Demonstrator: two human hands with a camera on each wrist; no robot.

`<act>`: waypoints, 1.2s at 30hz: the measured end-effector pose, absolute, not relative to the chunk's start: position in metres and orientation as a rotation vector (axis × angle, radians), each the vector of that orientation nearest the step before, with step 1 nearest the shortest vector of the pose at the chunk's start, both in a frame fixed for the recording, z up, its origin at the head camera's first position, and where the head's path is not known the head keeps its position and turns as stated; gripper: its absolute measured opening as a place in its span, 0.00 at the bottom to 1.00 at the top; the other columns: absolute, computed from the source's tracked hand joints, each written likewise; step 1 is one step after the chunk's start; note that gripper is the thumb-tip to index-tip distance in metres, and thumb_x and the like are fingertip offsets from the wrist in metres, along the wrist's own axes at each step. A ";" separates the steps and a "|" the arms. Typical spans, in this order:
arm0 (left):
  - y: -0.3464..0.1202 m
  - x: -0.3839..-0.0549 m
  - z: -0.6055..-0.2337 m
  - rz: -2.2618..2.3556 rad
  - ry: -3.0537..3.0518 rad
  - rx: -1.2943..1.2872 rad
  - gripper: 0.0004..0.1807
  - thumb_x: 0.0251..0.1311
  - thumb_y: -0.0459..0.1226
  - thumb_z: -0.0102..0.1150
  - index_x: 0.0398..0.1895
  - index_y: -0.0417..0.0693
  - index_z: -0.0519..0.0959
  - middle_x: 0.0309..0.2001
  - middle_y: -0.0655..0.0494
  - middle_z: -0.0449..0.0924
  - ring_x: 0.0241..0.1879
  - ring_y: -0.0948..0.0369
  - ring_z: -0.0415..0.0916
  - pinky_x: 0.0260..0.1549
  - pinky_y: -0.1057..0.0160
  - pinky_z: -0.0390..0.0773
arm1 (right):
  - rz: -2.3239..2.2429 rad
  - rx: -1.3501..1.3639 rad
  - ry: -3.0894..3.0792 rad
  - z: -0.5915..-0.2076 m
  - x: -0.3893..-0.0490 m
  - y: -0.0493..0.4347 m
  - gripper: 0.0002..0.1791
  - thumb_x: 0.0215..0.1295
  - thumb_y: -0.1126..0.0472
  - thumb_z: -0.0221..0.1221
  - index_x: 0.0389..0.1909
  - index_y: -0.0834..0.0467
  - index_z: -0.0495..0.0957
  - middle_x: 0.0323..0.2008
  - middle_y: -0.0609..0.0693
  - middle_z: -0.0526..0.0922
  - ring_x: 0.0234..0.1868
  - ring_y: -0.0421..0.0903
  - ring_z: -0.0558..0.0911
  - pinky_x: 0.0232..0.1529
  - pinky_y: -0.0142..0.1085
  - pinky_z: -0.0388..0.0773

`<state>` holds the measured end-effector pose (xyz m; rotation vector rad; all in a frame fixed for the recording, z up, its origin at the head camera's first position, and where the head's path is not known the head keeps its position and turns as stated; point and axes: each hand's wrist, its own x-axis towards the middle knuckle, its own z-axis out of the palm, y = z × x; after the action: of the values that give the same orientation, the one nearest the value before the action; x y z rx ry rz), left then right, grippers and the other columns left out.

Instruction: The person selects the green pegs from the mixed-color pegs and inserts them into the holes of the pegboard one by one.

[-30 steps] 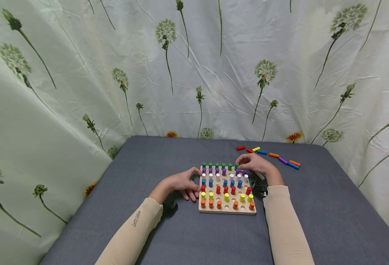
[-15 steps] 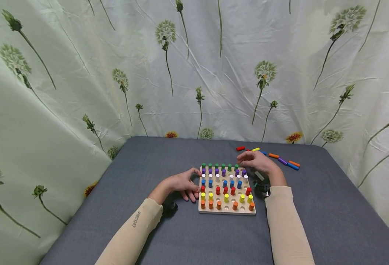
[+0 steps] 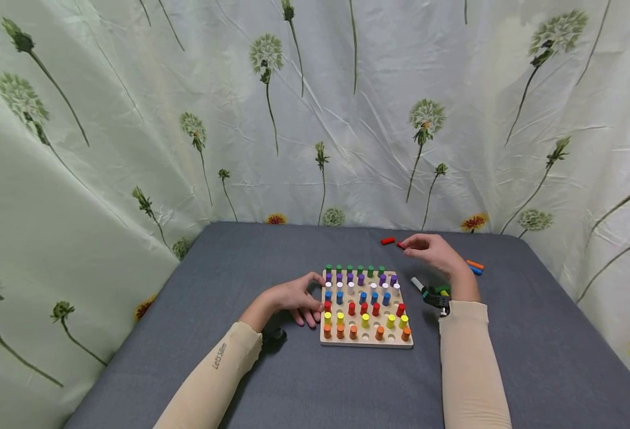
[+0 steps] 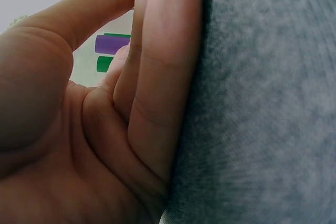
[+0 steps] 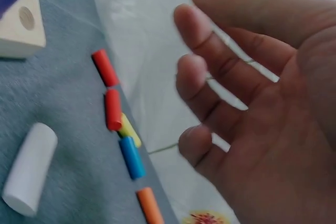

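Note:
A wooden pegboard point(image 3: 365, 343) lies on the table, with rows of coloured pegs upright in it and some bare holes. My left hand point(image 3: 295, 297) rests at the board's left side, index finger and thumb touching its edge, the other fingers on the cloth. In the left wrist view, purple point(image 4: 111, 44) and green pegs show past those fingers. My right hand point(image 3: 435, 253) hovers beyond the board's far right corner, holding nothing, thumb and fingers apart. Close by its fingertips in the head view lies a red peg point(image 3: 401, 244); another red peg point(image 3: 388, 241) is left of it.
A white peg point(image 3: 418, 284) lies right of the board, beside the black wrist device point(image 3: 435, 298). The right wrist view shows yellow point(image 5: 129, 131), blue point(image 5: 132, 158) and orange pegs point(image 5: 150, 206) loose along the table's far edge. A patterned curtain point(image 3: 293, 119) hangs behind.
My right hand has lifted off the far-row green peg and moved away to the back right, over the loose pegs. The left hand keeps its place at the board.

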<state>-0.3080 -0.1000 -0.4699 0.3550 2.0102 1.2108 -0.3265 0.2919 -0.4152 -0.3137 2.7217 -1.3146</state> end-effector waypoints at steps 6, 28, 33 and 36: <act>-0.098 -0.309 -0.474 1.216 2.000 0.366 0.31 0.73 0.37 0.64 0.71 0.58 0.59 0.33 0.49 0.91 0.26 0.61 0.88 0.22 0.64 0.85 | -1.141 -0.279 2.754 -0.403 -0.317 0.303 0.22 0.79 0.56 0.60 0.64 0.66 0.78 0.59 0.65 0.82 0.60 0.60 0.80 0.63 0.55 0.78; -0.106 -0.312 -0.468 1.198 2.013 0.355 0.32 0.72 0.38 0.64 0.72 0.57 0.57 0.34 0.49 0.91 0.26 0.62 0.88 0.23 0.64 0.85 | -0.843 -0.043 2.697 -0.376 -0.291 0.340 0.22 0.78 0.48 0.59 0.45 0.66 0.86 0.36 0.54 0.84 0.44 0.54 0.78 0.45 0.45 0.73; -0.103 -0.313 -0.470 1.203 1.992 0.362 0.32 0.72 0.38 0.64 0.71 0.57 0.58 0.34 0.49 0.91 0.26 0.62 0.88 0.23 0.64 0.85 | -0.843 0.036 2.621 -0.381 -0.289 0.348 0.22 0.78 0.49 0.60 0.44 0.67 0.87 0.41 0.57 0.88 0.48 0.59 0.83 0.53 0.56 0.78; -0.101 -0.313 -0.471 1.203 1.992 0.366 0.32 0.72 0.38 0.64 0.71 0.57 0.58 0.34 0.49 0.91 0.26 0.62 0.88 0.23 0.64 0.85 | -0.848 0.080 2.586 -0.384 -0.289 0.350 0.23 0.78 0.48 0.59 0.46 0.66 0.87 0.43 0.59 0.89 0.53 0.63 0.83 0.59 0.63 0.77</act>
<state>-0.3128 -0.1009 -0.4707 0.3661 1.9924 1.2034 -0.2889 0.3504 -0.3841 0.0796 2.5858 -0.8481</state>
